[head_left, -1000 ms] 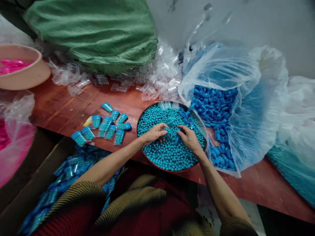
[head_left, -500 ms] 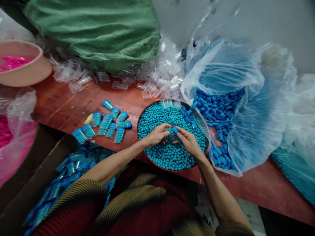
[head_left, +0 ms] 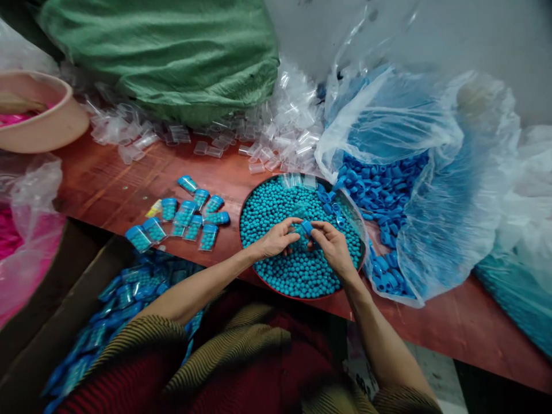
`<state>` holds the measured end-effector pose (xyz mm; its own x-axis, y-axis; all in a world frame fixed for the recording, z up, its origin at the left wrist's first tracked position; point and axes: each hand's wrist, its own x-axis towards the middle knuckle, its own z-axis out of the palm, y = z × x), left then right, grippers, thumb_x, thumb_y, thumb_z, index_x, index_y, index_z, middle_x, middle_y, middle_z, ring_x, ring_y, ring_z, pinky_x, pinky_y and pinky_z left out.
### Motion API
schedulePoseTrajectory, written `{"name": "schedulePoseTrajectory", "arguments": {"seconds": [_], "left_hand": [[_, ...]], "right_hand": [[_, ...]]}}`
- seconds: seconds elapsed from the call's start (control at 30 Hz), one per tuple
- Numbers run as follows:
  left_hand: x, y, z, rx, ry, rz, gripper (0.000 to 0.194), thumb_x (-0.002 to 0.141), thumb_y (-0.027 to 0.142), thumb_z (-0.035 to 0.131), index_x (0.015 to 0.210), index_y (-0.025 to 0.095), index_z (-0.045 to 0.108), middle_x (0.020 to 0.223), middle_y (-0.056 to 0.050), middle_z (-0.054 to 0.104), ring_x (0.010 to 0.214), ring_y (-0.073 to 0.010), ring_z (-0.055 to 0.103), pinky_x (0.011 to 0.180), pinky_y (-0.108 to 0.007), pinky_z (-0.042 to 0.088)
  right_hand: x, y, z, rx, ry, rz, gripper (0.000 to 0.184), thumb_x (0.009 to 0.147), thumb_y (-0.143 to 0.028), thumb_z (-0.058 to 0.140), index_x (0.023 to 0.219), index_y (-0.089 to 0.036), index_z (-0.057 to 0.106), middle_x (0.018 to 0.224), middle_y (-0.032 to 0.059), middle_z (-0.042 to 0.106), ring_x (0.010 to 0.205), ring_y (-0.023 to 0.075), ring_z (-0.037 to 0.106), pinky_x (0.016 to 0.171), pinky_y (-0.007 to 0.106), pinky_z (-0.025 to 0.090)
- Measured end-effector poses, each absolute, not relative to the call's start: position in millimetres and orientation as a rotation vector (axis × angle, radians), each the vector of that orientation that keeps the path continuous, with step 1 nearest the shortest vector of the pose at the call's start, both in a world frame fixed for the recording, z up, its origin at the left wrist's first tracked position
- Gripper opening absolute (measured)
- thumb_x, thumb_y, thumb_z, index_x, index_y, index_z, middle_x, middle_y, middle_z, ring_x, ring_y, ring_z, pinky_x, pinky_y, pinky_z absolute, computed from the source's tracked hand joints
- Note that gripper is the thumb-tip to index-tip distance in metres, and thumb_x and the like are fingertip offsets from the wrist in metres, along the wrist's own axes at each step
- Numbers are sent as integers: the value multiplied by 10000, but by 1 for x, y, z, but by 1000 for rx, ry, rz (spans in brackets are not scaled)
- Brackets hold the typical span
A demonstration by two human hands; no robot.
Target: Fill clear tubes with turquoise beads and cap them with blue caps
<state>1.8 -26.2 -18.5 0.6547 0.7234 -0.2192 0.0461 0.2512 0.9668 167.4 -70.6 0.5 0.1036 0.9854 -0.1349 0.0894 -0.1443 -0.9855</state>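
1 blue cap (head_left: 307,227): in R hand (head_left: 331,241), pinched at fingertips, just above blue beads (head_left: 302,273) in rd. tray (head_left: 297,298). L hand (head_left: 275,237): fingers curled in, just beside cap; grip partly hidden, can't tell what's held. Approx. 10 filled bottles (head_left: 185,214), blue-topped, on red table (head_left: 99,201) L of tray. Loose caps (head_left: 375,190), qty. large, in open plastic bag (head_left: 457,167) R of tray. Clear tubes (head_left: 267,152), misc., piled behind tray, nr. green sack (head_left: 172,63).

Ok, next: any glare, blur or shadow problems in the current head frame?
Head view: glints break up the clear containers beside the green sack; head view, centre: beads look fairly crisp, the blue cap in the right hand stands out; head view, right edge: the white bag goes soft; head view, bottom right: deep shadow beneath the table.
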Motion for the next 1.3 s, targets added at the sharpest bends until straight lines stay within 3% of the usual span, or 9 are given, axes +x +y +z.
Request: {"name": "schedulePoseTrajectory", "arguments": {"seconds": [0.1,0.27,0.43,0.6,0.73,0.9,1.03,1.13,1.3], "left_hand": [[4,-29,-19,1256,786,569,452,828,224,492,1271,170,420,788,11,530,470,-57,494,399,-176,397],[2,-33,-16,1225,772,613,503,822,281,544,1305,204,428,894,-19,559,493,-44,513,408,-165,404],[2,-37,-11,1211,789,609,531,820,278,547,1329,188,424,790,3,553,477,-51,503,418,-172,398],[4,-42,-6,1212,838,652,433,828,268,512,1251,179,489,647,50,454,416,-48,455,392,-173,361],[5,-43,-4,1220,818,619,467,823,261,514,1282,193,461,634,59,439,410,-50,466,383,-167,357],[7,-49,-9,1234,890,681,329,817,260,508,1133,181,554,627,58,425,409,-36,424,386,-164,348],[4,-50,-11,1146,844,697,367,814,319,521,1161,202,493,661,51,469,435,-62,488,380,-170,370],[-1,-47,-10,1119,788,683,408,803,360,546,1169,210,450,659,54,479,442,-76,516,379,-172,381],[-4,-45,-7,1218,761,610,376,816,341,533,1153,214,425,705,41,522,425,-60,496,375,-162,347]], "right_hand": [[163,-76,2,-1518,-1341,944,204,795,-388,589,864,-205,648,621,-35,576,517,101,509,522,238,433],[162,-81,0,-1588,-1389,890,232,841,-387,531,815,-201,668,532,-36,527,501,122,506,500,242,405],[166,-81,-4,-1555,-1511,815,228,835,-379,546,838,-206,694,569,-22,576,515,126,514,531,250,421],[176,-79,3,-1483,-1693,788,197,824,-341,560,806,-215,710,691,-1,666,608,141,583,610,260,454],[179,-80,6,-1440,-1764,786,189,830,-305,550,832,-212,715,703,2,677,612,139,596,623,257,463],[178,-81,6,-1417,-1867,714,199,836,-331,553,826,-219,717,686,25,665,618,152,593,631,276,474],[183,-81,11,-1365,-1789,925,192,801,-339,598,906,-233,718,809,34,693,702,162,622,661,296,505],[187,-79,11,-1348,-1535,1222,290,741,-357,664,1005,-240,687,963,37,692,730,158,632,616,291,529],[184,-73,6,-1351,-1169,1293,442,729,-382,671,1122,-193,597,883,43,696,592,132,621,566,307,542]]}}
